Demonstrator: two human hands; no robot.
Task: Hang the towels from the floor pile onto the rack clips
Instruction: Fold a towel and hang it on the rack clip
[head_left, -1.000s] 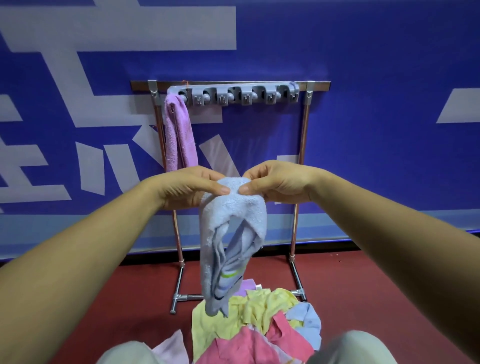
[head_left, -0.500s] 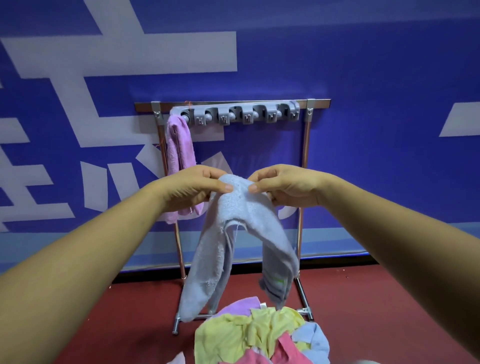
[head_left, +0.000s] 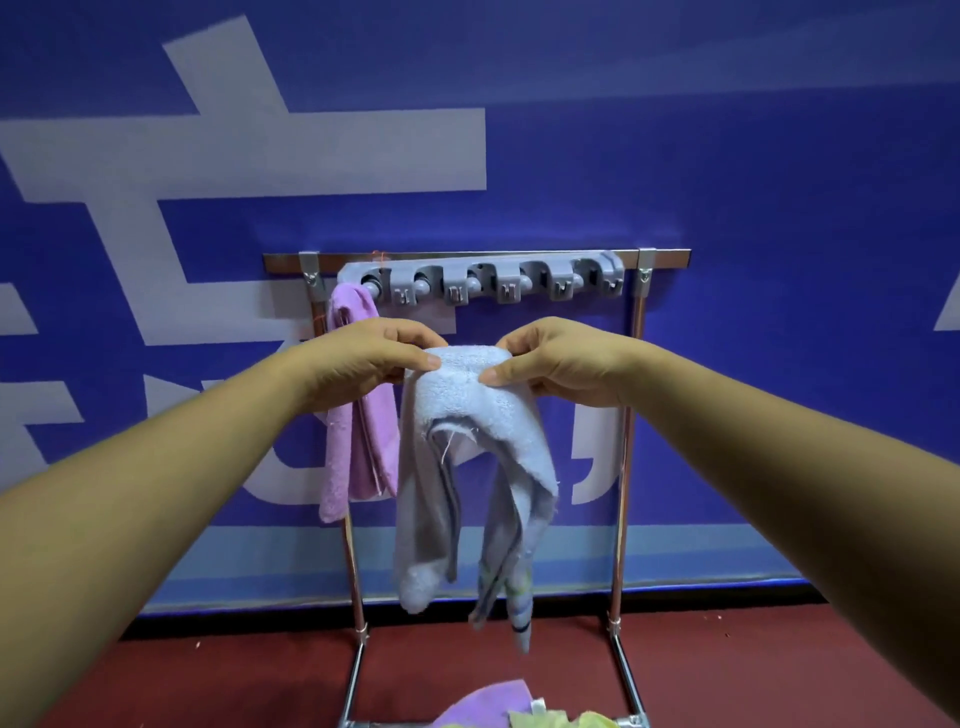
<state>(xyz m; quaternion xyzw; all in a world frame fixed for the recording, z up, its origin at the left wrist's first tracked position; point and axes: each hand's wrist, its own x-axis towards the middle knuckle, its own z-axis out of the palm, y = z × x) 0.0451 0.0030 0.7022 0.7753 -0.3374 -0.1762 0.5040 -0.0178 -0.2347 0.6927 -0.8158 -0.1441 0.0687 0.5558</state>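
Nearest, at the bottom edge of view: the top of the floor pile (head_left: 519, 709), purple and yellow-green cloth showing, lies on the red floor (head_left: 208, 675) by the rack's base. Above it both forearms reach forward. The left hand (head_left: 374, 358) pinches the left end of the top fold of a pale blue towel (head_left: 467, 415), thumb across the front, fingers curled behind. The right hand (head_left: 556, 364) pinches the right end the same way. The two grips sit close together, with a short bunched span of terry between them. The towel hangs free from that fold in two uneven tails, the right tail lower and showing a striped hem; it is clear of the floor and below the clip row. Handling judgement: light, soft, limp terry, no stiffness, rough enough not to slip from fingers; a loose thread under the fold could snag. The best hold looks to be the bunched top fold, as taken, so a thick wad goes to the clip; a single thin layer would probably pull out. Beyond: a purple towel (head_left: 358, 441) hangs from the leftmost clip, partly behind the left hand. The grey clip strip (head_left: 483, 280) sits on the top bar of the metal rack (head_left: 626, 493); the clips right of the purple towel show no cloth. Farthest: the blue wall (head_left: 727, 156) with white markings.
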